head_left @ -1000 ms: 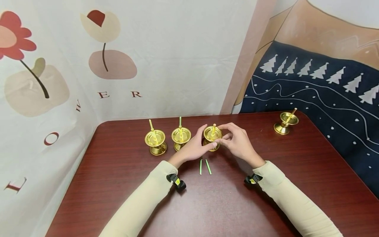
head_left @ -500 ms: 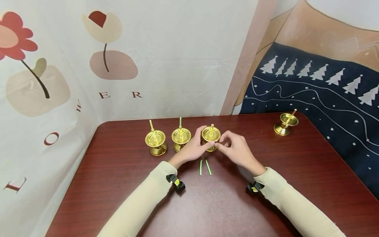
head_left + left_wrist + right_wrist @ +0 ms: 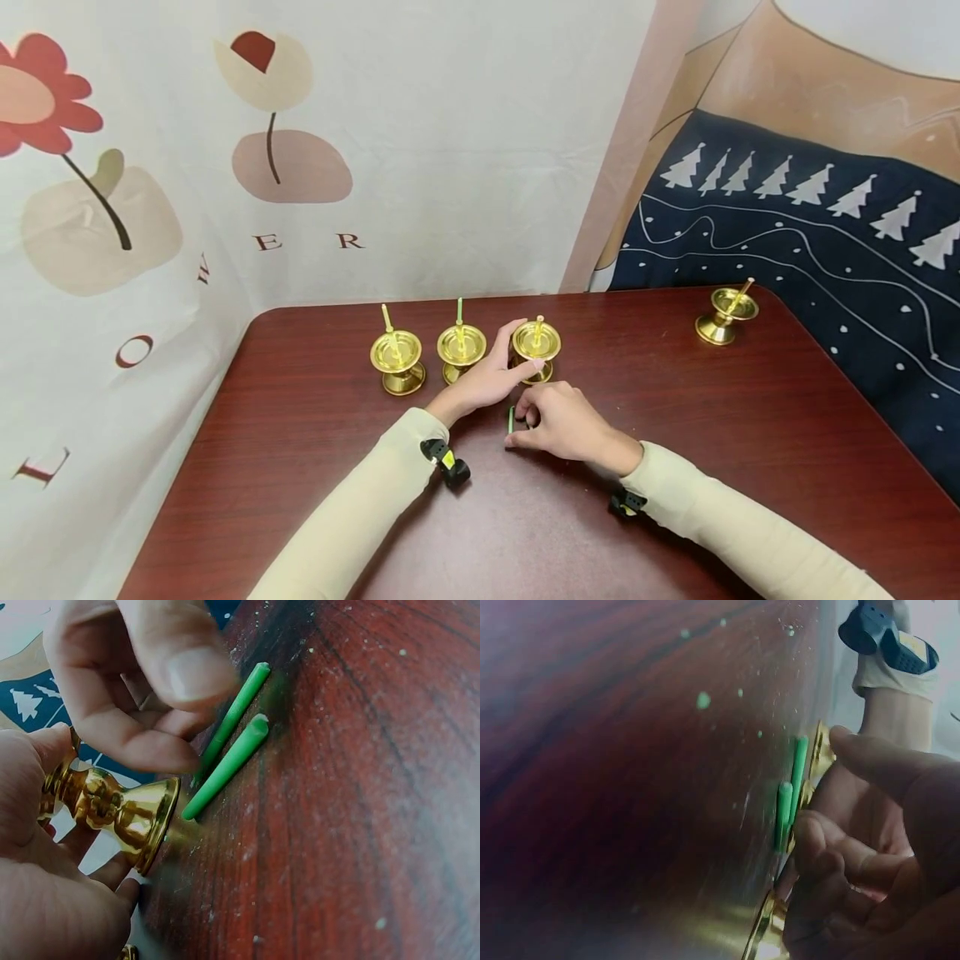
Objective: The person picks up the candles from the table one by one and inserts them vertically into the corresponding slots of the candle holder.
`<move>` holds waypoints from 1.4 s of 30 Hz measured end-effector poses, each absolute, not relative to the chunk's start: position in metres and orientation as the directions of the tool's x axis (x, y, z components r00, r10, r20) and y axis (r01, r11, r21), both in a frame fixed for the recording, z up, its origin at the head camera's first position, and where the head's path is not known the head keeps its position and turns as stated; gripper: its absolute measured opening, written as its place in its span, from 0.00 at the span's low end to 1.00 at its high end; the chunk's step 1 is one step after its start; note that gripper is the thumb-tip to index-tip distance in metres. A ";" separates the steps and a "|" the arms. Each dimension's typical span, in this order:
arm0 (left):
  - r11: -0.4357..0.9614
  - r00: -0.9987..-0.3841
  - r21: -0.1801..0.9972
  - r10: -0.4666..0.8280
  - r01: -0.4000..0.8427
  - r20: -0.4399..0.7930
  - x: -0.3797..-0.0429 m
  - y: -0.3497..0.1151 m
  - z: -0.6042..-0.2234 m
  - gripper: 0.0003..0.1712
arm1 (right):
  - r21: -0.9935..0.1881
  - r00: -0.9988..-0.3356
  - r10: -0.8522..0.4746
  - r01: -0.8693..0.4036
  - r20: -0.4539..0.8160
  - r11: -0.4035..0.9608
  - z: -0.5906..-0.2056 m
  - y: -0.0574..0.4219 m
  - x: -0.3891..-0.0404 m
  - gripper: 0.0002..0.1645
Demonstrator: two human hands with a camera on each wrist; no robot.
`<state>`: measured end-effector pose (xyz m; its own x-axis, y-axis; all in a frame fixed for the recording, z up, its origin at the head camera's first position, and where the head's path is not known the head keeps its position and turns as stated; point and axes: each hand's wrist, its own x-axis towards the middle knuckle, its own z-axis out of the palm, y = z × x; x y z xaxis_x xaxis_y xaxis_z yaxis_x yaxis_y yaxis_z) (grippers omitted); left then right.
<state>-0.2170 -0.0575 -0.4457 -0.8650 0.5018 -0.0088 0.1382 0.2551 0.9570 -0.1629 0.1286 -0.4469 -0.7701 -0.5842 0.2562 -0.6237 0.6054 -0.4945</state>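
My left hand (image 3: 483, 382) holds a brass candle holder (image 3: 537, 343), thumb at the front and fingers behind. A short upright stub rises from its dish. In the left wrist view the holder's flared base (image 3: 146, 817) stands close by the tabletop. Two thin green candles, a nearer one (image 3: 229, 772) and a farther one (image 3: 241, 705), lie side by side on the table. My right hand (image 3: 566, 423) hovers over them, its thumb parted from the bent fingers and nothing between them. In the head view it hides one candle and part of the other (image 3: 512, 419).
Left of my hand stand two brass holders, one with a pale candle (image 3: 396, 352) and one with a green candle (image 3: 461, 343). Another holder (image 3: 723, 315) with a leaning candle is at the back right. Green specks (image 3: 703, 700) dot the red-brown table (image 3: 315, 417).
My right hand has left the brass holder's side and come down toward me, over the green candles. The left hand keeps its hold on the holder.
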 end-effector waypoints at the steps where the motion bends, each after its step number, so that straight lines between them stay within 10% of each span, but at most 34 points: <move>1: 0.253 -0.864 0.958 0.503 0.136 -0.010 -0.217 -0.057 -0.446 0.47 | -0.490 -0.770 -0.583 -0.625 0.258 0.608 -0.450 0.128 -0.164 0.20; 27: 0.266 -0.864 0.956 0.503 0.126 -0.026 -0.218 -0.056 -0.444 0.46 | -0.461 -0.762 -0.624 -0.623 0.175 0.632 -0.510 0.132 -0.203 0.15; 42: 0.292 -0.870 0.949 0.492 0.123 -0.038 -0.219 -0.057 -0.445 0.46 | -0.531 -0.703 -0.704 -0.636 0.099 0.560 -0.405 0.144 -0.167 0.11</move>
